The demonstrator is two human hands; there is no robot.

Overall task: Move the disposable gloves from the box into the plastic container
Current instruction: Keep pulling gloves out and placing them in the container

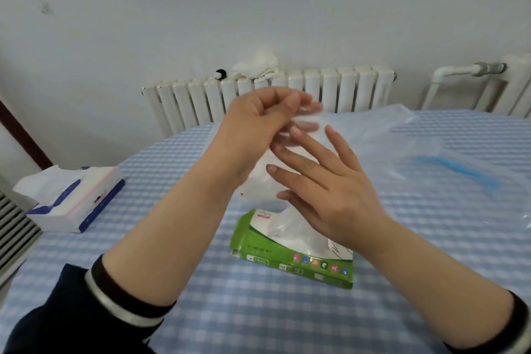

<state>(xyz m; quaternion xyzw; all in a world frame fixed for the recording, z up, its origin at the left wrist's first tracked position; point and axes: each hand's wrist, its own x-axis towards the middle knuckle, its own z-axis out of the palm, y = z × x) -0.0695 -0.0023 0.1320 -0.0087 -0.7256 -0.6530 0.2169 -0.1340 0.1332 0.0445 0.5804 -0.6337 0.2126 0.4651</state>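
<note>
1. A green and white glove box (293, 256) lies flat on the table (402, 282), which wears a blue and white checked cloth. Its long axis runs from the near right corner back toward the far left.
2. The top of the box is open, and thin clear plastic bunches out of the opening and rises toward the hands.
3. The left hand (253, 126) is raised above the box, its fingers curled and pinching the upper end of a clear disposable glove (263, 172).
4. The glove hangs with its long axis close to upright, the top at the left fingers and the lower end trailing down toward the box opening. It is see-through and blurred, so its outline and which end is the cuff cannot be told.
5. The right hand (324, 190) is held with its fingers straight and spread apart, lying against the side of the hanging glove; it does not grip it.
6. A clear plastic container (416, 146) sits on the far right of the table, well apart from the box, with a blue strip (457, 169) showing through it.
7. A tissue pack (71, 198) lies at the table's left edge.
8. A white radiator (267, 95) stands against the wall behind the table, with a white cloth (255, 66) on top.
</note>
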